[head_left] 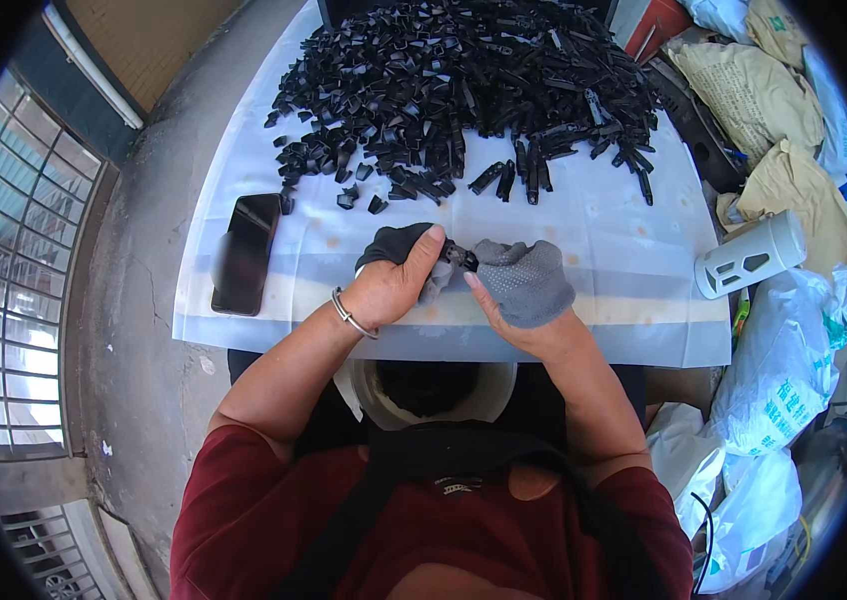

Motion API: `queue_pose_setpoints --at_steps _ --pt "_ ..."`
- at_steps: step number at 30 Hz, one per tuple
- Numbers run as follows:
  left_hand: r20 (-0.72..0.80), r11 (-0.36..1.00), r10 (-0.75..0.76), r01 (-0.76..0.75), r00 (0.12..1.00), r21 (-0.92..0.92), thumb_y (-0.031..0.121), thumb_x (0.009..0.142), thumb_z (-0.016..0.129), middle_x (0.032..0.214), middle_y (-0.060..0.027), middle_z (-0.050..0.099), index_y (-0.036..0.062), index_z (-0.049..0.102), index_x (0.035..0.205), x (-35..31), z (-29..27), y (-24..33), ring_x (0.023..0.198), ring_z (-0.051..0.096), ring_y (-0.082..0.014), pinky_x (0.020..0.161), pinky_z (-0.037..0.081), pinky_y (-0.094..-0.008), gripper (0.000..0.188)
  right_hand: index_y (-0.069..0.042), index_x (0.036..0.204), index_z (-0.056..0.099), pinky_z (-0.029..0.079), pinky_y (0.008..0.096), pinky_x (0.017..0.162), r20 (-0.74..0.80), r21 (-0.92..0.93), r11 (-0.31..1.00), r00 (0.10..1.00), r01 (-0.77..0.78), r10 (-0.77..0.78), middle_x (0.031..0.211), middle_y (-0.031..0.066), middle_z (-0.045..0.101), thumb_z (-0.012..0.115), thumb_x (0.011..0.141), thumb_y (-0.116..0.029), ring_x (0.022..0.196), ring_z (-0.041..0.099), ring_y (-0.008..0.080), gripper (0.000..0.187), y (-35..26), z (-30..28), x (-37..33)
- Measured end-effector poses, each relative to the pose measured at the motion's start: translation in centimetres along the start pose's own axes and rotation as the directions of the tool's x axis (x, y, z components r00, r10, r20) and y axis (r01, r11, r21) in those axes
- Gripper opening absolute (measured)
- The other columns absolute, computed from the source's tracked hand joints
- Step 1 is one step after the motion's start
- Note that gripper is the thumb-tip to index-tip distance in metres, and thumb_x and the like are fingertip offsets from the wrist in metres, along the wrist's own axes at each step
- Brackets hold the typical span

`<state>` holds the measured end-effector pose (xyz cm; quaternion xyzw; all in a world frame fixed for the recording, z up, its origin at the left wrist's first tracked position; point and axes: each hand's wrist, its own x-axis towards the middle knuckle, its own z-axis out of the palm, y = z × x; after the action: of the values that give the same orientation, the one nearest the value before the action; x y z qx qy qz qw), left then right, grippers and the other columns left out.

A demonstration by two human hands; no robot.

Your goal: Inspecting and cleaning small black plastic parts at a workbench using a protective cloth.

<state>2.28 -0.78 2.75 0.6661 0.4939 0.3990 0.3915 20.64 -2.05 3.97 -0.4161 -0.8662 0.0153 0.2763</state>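
Note:
Both hands meet over the near part of the table, closed around a small black plastic part (460, 258). My left hand (400, 270), in a dark glove that leaves the thumb bare, grips its left end. A silver bangle circles that wrist. My right hand (524, 285), in a grey dotted glove with a bare thumb, closes on the other end. The fingers hide much of the part. Beyond the hands lies a wide heap of black plastic parts (464, 90), short angular pieces on the left and longer slim ones on the right.
A black phone (247, 255) lies at the table's left. A pale holder-like cylinder with cutouts (752, 254) leans at the right edge. Below the table edge, a light bucket (484, 395) with dark contents stands between my legs. Sacks and plastic bags (779, 360) crowd the right side.

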Motion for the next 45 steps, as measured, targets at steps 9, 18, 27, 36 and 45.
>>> queue_pose_setpoints --at_steps 9,18,27,36,45 --pt "0.007 0.979 0.161 -0.161 0.987 0.124 0.020 0.091 0.040 0.063 -0.0159 0.055 0.0004 0.055 0.075 -1.4 0.8 -0.2 0.058 0.053 -0.0307 0.055 0.041 -0.0379 0.030 -0.006 0.083 0.061 0.042 0.0368 0.068 0.059 -0.018 0.995 0.994 0.097 -0.096 0.079 0.0092 0.060 0.057 0.080 -0.024 0.072 0.054 0.0296 0.018 -0.4 0.5 0.0" --pt "0.069 0.995 0.099 -0.097 0.993 -0.038 0.031 0.094 0.035 0.055 -0.0093 0.045 0.0006 0.050 0.071 -1.1 -0.6 0.0 0.050 0.040 -0.0188 0.050 0.037 -0.0330 0.041 -0.007 0.083 0.063 0.042 0.0352 0.067 -0.012 -0.003 0.994 0.994 0.109 -0.109 0.082 0.0085 0.060 0.059 0.079 -0.028 0.075 0.053 0.0275 0.022 -0.6 -0.8 0.0" --pt "0.091 0.945 0.203 -0.219 0.975 0.242 0.024 0.092 0.035 0.065 -0.0193 0.055 0.0010 0.053 0.073 -1.3 0.5 0.2 0.063 0.053 -0.0382 0.057 0.042 -0.0421 0.035 -0.007 0.090 0.061 0.043 0.0378 0.073 0.089 0.016 0.994 0.990 0.104 -0.105 0.088 0.0098 0.060 0.058 0.077 -0.022 0.082 0.055 0.0289 0.020 -1.0 1.7 -0.3" --pt "-0.180 0.673 0.415 -0.168 0.892 0.720 0.026 0.087 0.047 0.077 -0.0170 0.059 0.0057 0.059 0.087 1.8 -4.7 -2.0 0.073 0.058 -0.0302 0.063 0.047 -0.0374 0.024 -0.005 0.093 0.059 0.044 0.0403 0.075 0.216 0.206 0.972 0.963 0.116 -0.161 0.091 0.0128 0.060 0.049 0.085 -0.024 0.084 0.055 0.0314 0.023 -1.5 0.7 1.0" --pt "-0.027 0.502 0.384 -0.184 0.923 0.845 0.010 0.074 0.051 0.080 -0.0110 0.060 0.0099 0.059 0.086 5.0 -2.3 -3.9 0.072 0.060 -0.0262 0.060 0.048 -0.0359 0.015 -0.005 0.085 0.060 0.045 0.0414 0.068 0.173 -0.239 0.969 0.985 0.060 -0.019 0.082 0.0140 0.060 0.053 0.076 -0.014 0.079 0.056 0.0322 0.014 2.5 5.6 8.7"
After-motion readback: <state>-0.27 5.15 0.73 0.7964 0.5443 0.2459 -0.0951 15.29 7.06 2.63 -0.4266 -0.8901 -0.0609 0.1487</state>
